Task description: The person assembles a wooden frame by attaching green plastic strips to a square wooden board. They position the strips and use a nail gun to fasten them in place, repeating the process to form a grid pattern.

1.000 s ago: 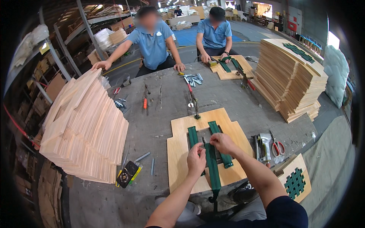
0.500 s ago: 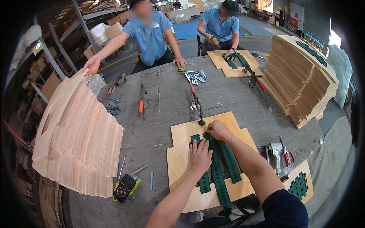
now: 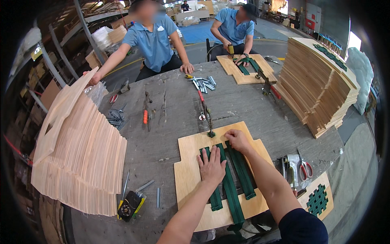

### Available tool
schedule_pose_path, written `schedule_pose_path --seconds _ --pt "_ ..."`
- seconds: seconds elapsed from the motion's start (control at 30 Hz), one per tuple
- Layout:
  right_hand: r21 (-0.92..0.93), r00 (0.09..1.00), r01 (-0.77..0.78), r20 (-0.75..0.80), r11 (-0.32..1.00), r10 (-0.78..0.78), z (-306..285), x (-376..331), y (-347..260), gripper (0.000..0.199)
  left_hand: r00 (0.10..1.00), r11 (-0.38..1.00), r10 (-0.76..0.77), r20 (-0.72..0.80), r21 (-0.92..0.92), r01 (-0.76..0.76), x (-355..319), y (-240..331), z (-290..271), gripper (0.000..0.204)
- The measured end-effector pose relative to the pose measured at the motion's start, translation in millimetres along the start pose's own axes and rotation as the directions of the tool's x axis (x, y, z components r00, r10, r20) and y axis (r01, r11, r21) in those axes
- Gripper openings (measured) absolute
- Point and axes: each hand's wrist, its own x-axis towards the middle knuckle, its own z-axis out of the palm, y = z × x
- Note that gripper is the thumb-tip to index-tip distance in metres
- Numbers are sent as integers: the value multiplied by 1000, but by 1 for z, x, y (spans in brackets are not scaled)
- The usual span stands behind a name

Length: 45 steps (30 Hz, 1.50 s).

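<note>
A pale plywood board (image 3: 189, 156) with stepped corners lies before me, its middle cut open. Three dark green webbing straps run lengthwise across the opening; the middle strap (image 3: 233, 205) hangs past the near edge. My left hand (image 3: 212, 166) lies flat, fingers spread, over the upper parts of the left strap (image 3: 216, 200) and middle strap. At the far end of the right strap (image 3: 243, 173), my right hand (image 3: 239, 141) is closed with fingertips pinched; what is between them is too small to make out. A red-handled toggle clamp (image 3: 206, 106) presses on the board's far edge.
Stacks of plywood boards stand left (image 3: 87, 150) and right (image 3: 317, 89). A tape measure (image 3: 131, 204), red-handled scissors (image 3: 305, 168), a staple gun (image 3: 291, 166) and metal staple strips (image 3: 204, 83) lie about. Across the table, one person lifts a board (image 3: 61, 110); another works on a strapped board (image 3: 227, 65).
My right hand has shifted right, from the middle strap's far end to the right strap's. My left hand has slid slightly toward the middle strap. The co-worker at left has raised the board higher.
</note>
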Motion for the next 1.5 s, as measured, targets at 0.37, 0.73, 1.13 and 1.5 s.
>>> schedule_pose_path --seconds 0.37,0.73,1.13,1.5 --pt "-579 973 225 178 783 -148 18 -4 -19 21 1000 1000 -15 -10 -16 15 -2 -2 2 66" --pt "-350 966 -48 221 936 132 1 -3 -43 20 997 999 -32 69 -12 33 0 4 -11 68" --pt "-346 744 -350 -667 871 35 -211 -249 40 28 994 998 -62 88 -4 63 -3 2 -18 69" --pt "-297 793 -500 -534 814 293 -225 -249 58 27 988 999 -54 146 7 53 -3 13 -27 69"
